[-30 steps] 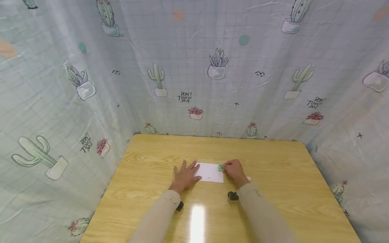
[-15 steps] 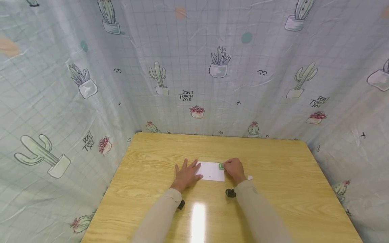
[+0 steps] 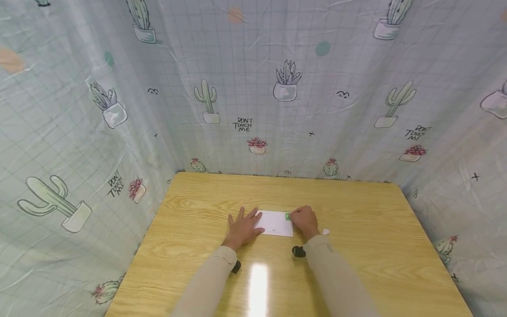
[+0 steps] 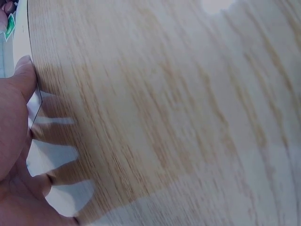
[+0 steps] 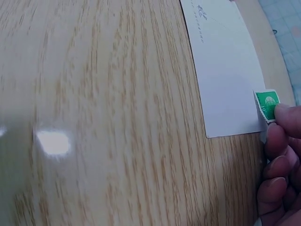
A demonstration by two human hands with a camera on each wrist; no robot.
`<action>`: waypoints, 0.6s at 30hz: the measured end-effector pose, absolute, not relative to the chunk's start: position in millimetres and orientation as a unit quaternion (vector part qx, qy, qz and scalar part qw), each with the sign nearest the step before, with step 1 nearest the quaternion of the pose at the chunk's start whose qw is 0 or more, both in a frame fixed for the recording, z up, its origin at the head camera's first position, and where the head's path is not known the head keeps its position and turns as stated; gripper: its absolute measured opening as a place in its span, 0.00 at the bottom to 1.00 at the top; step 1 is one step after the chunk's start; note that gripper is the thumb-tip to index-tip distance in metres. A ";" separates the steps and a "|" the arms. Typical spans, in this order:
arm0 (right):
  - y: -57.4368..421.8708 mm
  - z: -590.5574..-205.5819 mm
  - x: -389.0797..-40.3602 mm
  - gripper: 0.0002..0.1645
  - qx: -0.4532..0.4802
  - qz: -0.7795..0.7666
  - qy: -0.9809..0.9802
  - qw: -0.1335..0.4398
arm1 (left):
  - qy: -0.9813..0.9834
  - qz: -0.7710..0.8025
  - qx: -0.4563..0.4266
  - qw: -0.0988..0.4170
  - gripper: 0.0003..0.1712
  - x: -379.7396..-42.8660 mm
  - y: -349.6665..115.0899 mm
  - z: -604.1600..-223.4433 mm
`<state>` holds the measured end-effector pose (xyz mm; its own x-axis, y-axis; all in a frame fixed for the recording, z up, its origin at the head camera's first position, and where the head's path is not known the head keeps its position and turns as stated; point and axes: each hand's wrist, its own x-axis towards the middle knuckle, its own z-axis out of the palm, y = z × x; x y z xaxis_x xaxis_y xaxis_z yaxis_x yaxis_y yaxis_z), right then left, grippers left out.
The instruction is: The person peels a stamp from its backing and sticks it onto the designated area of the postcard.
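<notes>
A white envelope (image 3: pixel 274 223) lies flat on the wooden table, with small printing near its front edge. My left hand (image 3: pixel 242 229) rests with spread fingers at its left end; in the left wrist view the thumb (image 4: pixel 24 77) presses on the paper. My right hand (image 3: pixel 305 220) pinches a small green postage stamp (image 5: pixel 267 104) with a white border between thumb and forefinger. The stamp is at the envelope's far right corner, and in the right wrist view it is tilted, one side raised off the paper. The other right fingers are curled beneath.
A small white scrap (image 3: pixel 325 231) lies on the table (image 3: pixel 356 246) just right of my right wrist. Behind and at the sides hangs a curtain (image 3: pixel 237 66) printed with cacti. A bright glare strip shows on the near tabletop.
The stamp's tilt over the envelope's corner has altered slightly under my right fingers. My left hand has stayed in place on the envelope; the head view has shifted a little.
</notes>
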<state>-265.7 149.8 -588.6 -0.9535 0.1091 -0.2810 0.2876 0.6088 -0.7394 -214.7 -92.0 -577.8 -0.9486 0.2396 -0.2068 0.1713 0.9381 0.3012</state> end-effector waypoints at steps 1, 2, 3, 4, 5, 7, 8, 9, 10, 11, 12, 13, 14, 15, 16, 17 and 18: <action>149.4 -588.7 -265.9 0.14 0.114 -0.425 0.892 0.104 | 0.977 0.143 0.105 0.122 0.38 -215.0 -92.1 -578.2; 149.1 -588.9 -266.3 0.14 0.117 -0.421 0.894 0.103 | 0.977 0.143 0.105 0.121 0.38 -215.5 -92.1 -578.6; 148.7 -589.4 -266.9 0.14 0.119 -0.417 0.895 0.102 | 0.977 0.145 0.105 0.119 0.38 -215.8 -92.2 -578.8; 148.4 -589.7 -267.4 0.14 0.122 -0.413 0.897 0.101 | 0.977 0.145 0.105 0.119 0.38 -216.3 -92.2 -579.1; 148.3 -589.9 -267.7 0.14 0.123 -0.410 0.898 0.100 | 0.977 0.145 0.105 0.119 0.38 -216.6 -92.2 -579.4; 147.8 -590.6 -268.4 0.14 0.125 -0.404 0.901 0.099 | 0.977 0.145 0.104 0.117 0.38 -216.9 -92.4 -580.2; 147.4 -590.7 -268.7 0.14 0.126 -0.402 0.901 0.100 | 0.977 0.145 0.103 0.118 0.38 -216.9 -92.5 -580.5; 147.0 -590.7 -268.9 0.14 0.128 -0.401 0.902 0.101 | 0.977 0.145 0.103 0.119 0.38 -217.0 -92.5 -581.1; 146.7 -590.2 -268.5 0.14 0.129 -0.400 0.901 0.104 | 0.977 0.146 0.102 0.120 0.38 -216.8 -92.6 -581.8; 146.3 -589.8 -268.1 0.14 0.129 -0.399 0.902 0.106 | 0.977 0.146 0.102 0.120 0.38 -216.7 -92.8 -582.8; 145.9 -589.6 -267.9 0.14 0.129 -0.397 0.902 0.108 | 0.977 0.146 0.102 0.120 0.38 -216.8 -93.1 -583.6; 145.3 -589.3 -267.7 0.14 0.130 -0.395 0.903 0.109 | 0.976 0.148 0.101 0.120 0.38 -216.7 -93.3 -584.2; 144.8 -588.6 -267.4 0.14 0.130 -0.395 0.903 0.111 | 0.977 0.147 0.101 0.120 0.38 -216.6 -93.4 -584.7; 144.6 -588.1 -267.3 0.14 0.130 -0.395 0.902 0.113 | 0.977 0.146 0.101 0.120 0.38 -216.7 -93.6 -585.2; 144.6 -588.1 -267.8 0.13 0.131 -0.394 0.902 0.115 | 0.977 0.145 0.101 0.118 0.38 -216.6 -93.8 -585.2; 144.7 -588.3 -268.3 0.13 0.130 -0.393 0.903 0.114 | 0.977 0.144 0.102 0.118 0.38 -216.7 -93.8 -585.2; 145.0 -588.9 -269.0 0.13 0.128 -0.392 0.904 0.113 | 0.977 0.143 0.102 0.117 0.38 -216.8 -93.7 -584.5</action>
